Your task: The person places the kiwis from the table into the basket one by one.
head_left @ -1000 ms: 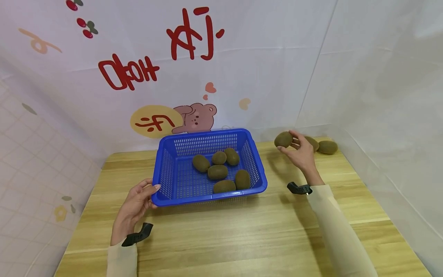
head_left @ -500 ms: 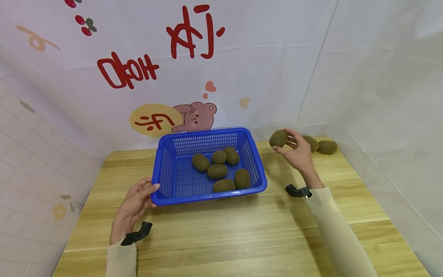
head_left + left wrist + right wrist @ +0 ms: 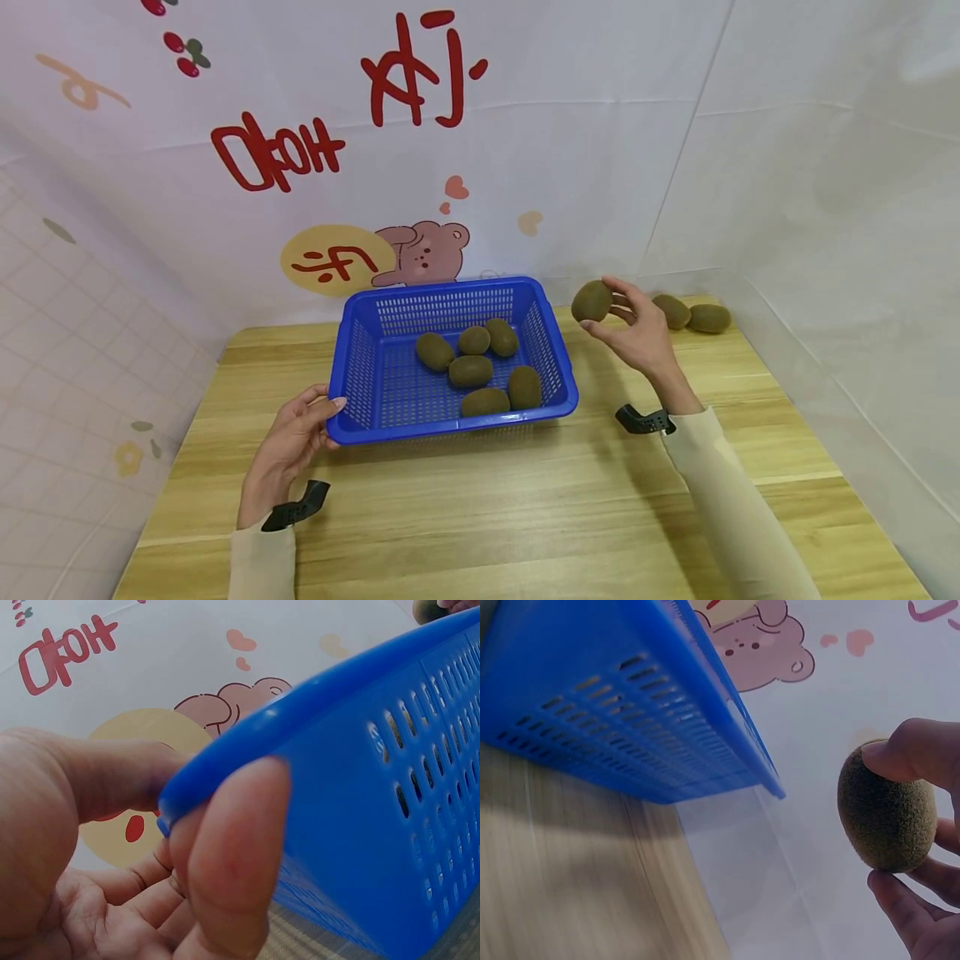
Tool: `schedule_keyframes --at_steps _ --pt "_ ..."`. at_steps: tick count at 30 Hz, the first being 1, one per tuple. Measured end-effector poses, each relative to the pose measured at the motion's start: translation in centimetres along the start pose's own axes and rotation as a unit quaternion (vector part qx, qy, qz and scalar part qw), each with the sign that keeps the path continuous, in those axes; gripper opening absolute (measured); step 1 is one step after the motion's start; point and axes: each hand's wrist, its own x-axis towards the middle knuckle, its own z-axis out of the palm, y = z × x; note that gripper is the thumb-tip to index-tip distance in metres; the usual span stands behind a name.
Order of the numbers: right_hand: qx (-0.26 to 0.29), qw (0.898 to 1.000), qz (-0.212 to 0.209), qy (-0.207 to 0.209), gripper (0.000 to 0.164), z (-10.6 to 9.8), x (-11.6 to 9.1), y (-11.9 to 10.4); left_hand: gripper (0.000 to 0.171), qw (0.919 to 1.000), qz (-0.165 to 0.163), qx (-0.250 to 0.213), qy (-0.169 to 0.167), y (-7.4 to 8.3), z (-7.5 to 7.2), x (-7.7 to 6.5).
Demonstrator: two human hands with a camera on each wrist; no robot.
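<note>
My left hand (image 3: 295,435) grips the rim at the near left corner of a blue plastic basket (image 3: 397,432); in the left wrist view the thumb (image 3: 236,847) lies against one face of its wall. Several brown kiwis lie inside, mostly toward the right, among them an upright kiwi (image 3: 525,387). To the right of the basket, my right hand (image 3: 637,333) pinches a kiwi (image 3: 592,301) between thumb and fingers, held up above the table. The right wrist view shows this kiwi (image 3: 885,810) apart from the basket's side (image 3: 630,712).
Two more kiwis, one (image 3: 671,311) partly behind the right hand and another (image 3: 709,317), lie at the table's back right corner. The wooden table (image 3: 480,517) meets a printed white cloth (image 3: 585,150) behind, with cloth walls on both sides.
My right hand has moved left with the kiwi, nearer the basket, uncovering more of the kiwi behind it. The left hand and the basket stay in place.
</note>
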Motion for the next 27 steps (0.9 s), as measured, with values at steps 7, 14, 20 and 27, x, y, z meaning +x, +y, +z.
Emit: schedule_keyframes --at_steps 7,14,20,27 --pt "-0.004 0.999 -0.03 -0.023 0.073 0.5 -0.6 -2.1 0.018 1.0 -0.001 0.004 0.007 0.0 0.0 0.0" --pt "0.005 0.997 -0.074 -0.034 0.073 1.2 -0.7 -2.7 0.018 1.0 -0.003 -0.001 0.008 -0.1 0.0 0.0" --pt "0.0 0.995 -0.09 -0.043 0.077 2.1 -0.2 -1.2 0.017 0.9999 -0.005 0.005 0.011 -0.1 -0.1 0.0" --pt "0.006 0.994 -0.091 -0.06 0.078 2.9 0.0 -1.3 0.02 1.0 0.001 -0.002 -0.001 -0.1 -0.2 0.1"
